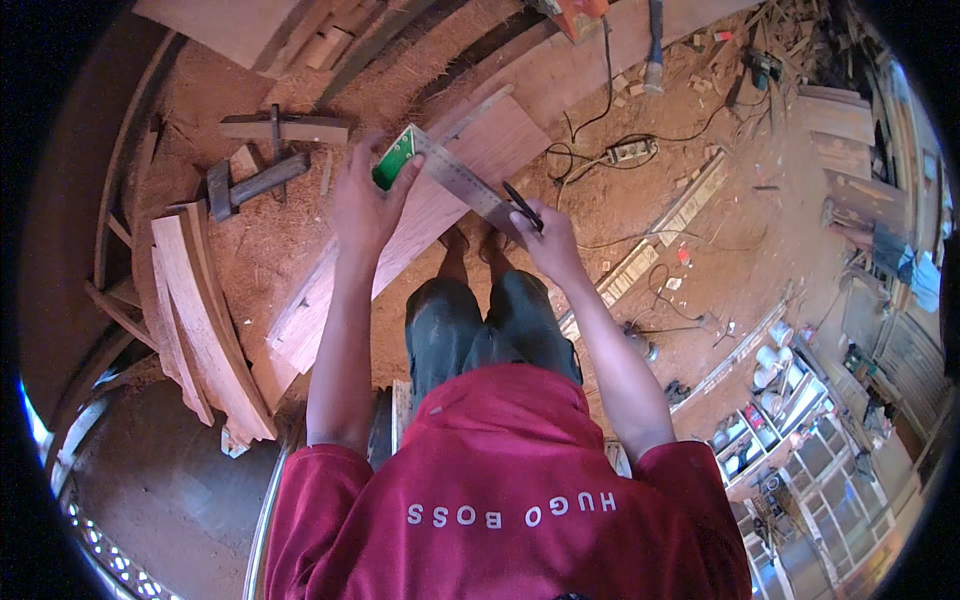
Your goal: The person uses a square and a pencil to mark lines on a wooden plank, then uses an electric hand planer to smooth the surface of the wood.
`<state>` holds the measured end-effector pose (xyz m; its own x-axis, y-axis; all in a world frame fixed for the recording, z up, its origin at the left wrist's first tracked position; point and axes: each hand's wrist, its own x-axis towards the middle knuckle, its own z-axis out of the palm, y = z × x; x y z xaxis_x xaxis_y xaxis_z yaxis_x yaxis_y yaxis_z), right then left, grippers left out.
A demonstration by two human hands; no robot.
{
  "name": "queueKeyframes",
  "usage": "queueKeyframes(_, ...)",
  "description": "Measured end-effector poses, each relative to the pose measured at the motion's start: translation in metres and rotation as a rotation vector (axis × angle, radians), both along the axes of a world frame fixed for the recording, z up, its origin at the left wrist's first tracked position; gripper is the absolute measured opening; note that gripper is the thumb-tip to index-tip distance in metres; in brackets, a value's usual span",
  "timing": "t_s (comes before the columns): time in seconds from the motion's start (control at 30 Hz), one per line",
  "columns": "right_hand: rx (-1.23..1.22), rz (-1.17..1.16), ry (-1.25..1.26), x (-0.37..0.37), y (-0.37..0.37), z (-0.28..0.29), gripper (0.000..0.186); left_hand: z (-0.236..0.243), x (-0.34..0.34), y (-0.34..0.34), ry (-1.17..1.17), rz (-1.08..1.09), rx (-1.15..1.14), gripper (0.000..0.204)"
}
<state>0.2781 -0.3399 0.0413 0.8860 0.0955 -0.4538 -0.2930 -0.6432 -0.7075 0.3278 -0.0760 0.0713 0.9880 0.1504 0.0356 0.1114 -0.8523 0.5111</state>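
Note:
A try square with a green handle and a ruled metal blade point(462, 180) is held out in front of me. My left hand point(362, 205) is closed round its green handle point(396, 160). Between the fingers of my right hand point(553, 245) is a slim black pen or pencil point(522, 206), and that hand is also at the far end of the blade. A long, pale reddish wooden board point(330, 300) runs diagonally beneath the square and my left forearm. Whether the blade touches the board, I cannot tell.
To the left lie a hammer-like tool point(262, 186) and stacked curved planks point(205, 310). Cables lead to a power strip point(632, 151) on the sawdust-covered floor. A long wooden strip point(660, 235) lies right of my legs. An orange tool point(580, 15) sits at the far edge.

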Motion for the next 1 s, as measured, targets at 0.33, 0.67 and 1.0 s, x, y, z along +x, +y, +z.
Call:
queueKeyframes(0.33,0.068,-0.096,0.034,0.028,-0.011,-0.062,0.031,-0.126,0.033,-0.045,0.096,0.169,0.216,0.056)
queueKeyframes(0.67,0.281,-0.488,-0.218,0.049,-0.058,-0.030,0.023,-0.143,0.033,-0.059,0.020,0.075,0.185,0.055)
queueKeyframes(1.0,0.653,-0.619,-0.347,0.085,-0.071,-0.059,0.036,-0.147,0.036,-0.063,-0.016,0.090,0.158,0.053)
